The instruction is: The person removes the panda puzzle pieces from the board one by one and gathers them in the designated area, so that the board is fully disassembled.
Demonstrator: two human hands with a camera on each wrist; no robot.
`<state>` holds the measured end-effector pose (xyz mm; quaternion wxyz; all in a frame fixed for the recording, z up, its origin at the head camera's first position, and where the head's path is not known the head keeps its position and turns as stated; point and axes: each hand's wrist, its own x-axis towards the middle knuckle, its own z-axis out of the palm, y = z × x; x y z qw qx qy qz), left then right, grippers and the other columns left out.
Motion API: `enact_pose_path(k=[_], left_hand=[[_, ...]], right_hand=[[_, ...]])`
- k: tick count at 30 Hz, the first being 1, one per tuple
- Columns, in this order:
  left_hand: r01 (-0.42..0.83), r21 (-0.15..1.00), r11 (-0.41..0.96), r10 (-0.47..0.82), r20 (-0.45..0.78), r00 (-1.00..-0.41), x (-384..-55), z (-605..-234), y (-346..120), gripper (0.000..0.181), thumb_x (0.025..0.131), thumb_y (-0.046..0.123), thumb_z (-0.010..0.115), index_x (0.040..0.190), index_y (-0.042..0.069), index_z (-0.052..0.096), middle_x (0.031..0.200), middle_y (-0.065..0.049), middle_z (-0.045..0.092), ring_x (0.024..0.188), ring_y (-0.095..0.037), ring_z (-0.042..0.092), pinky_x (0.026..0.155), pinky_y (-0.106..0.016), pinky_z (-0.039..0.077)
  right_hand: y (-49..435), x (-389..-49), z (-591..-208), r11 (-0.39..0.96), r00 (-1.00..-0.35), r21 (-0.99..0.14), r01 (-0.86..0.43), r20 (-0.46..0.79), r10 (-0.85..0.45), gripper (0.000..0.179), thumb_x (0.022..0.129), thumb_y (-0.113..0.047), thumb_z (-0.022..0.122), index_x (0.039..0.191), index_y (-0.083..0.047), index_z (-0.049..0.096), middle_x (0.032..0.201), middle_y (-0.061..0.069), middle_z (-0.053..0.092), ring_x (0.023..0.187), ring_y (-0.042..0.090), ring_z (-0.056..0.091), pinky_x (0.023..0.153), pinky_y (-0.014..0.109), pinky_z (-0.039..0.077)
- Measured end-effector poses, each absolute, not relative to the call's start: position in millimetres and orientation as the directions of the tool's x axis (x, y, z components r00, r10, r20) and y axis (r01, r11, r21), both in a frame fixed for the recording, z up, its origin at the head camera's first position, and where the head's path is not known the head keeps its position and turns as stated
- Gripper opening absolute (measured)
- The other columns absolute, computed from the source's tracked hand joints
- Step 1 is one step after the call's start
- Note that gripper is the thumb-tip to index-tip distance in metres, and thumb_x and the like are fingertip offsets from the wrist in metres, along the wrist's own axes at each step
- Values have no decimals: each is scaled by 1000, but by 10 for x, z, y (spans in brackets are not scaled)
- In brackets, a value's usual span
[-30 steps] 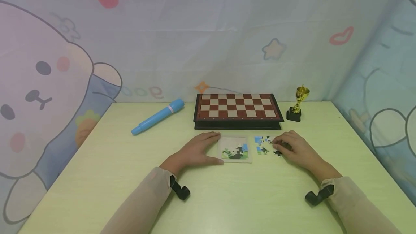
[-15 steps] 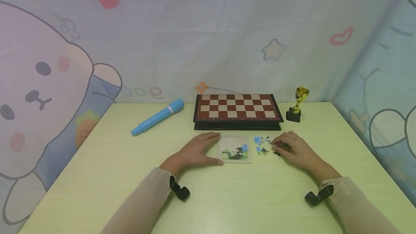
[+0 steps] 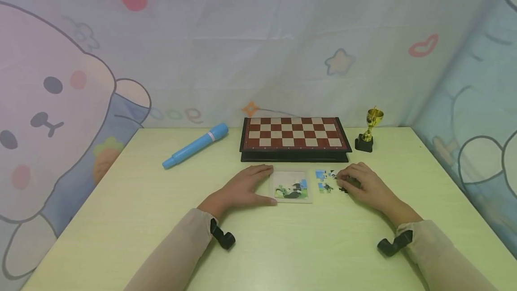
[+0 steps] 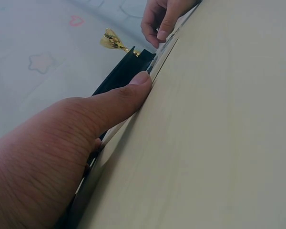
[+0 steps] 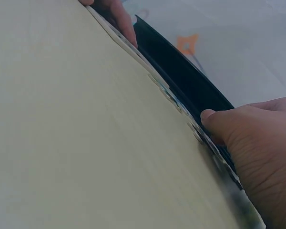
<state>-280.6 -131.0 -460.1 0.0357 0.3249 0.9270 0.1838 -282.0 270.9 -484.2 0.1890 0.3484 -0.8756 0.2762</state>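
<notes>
A shallow square puzzle tray (image 3: 309,196) lies on the table, with joined pieces along its lower part showing green, black and blue. My left hand (image 3: 246,188) rests at its left side, thumb at the lower corner and fingers at the upper one, spread apart. Loose jigsaw pieces (image 3: 325,187) lie flat to the right of the tray. Over the rightmost of these, my right hand (image 3: 369,187) bends down with thumb and forefinger close together at the pieces. Its palm and fingers hide some of them. Whether a piece is pinched there cannot be seen.
Behind the tray stands a dark-sided chessboard box (image 3: 295,155). A small gold trophy cup (image 3: 368,131) on a black base is to its right, and a blue tube-shaped marker (image 3: 195,146) lies to its left. A printed cloth (image 3: 226,57) hangs behind the table.
My right hand's fingertips have shifted very slightly left over the loose pieces. The left hand and the tray stay where they were.
</notes>
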Motion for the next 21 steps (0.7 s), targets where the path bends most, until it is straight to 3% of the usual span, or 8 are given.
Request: enact_pose_path(k=[10, 21], left_hand=[[587, 373, 718, 614, 56, -787, -2788, -4602, -1310, 101, 81, 78, 61, 158, 19, 35, 163, 1, 31, 150, -23, 26, 121, -43, 22], [590, 372, 716, 614, 65, -786, -2816, -4628, -1303, 101, 80, 78, 61, 158, 20, 35, 162, 3, 32, 149, -21, 26, 121, -42, 22]], right_hand=[[2527, -2839, -4838, 537, -636, -359, -763, 568, -523, 19, 90, -10, 76, 106, -18, 72, 107, -10, 67, 96, 10, 52, 79, 29, 43], [2230, -2904, -4764, 494, -615, -370, -787, 535, -579, 18, 92, -21, 75, 109, -17, 71, 103, -9, 66, 92, 16, 50, 78, 32, 42]])
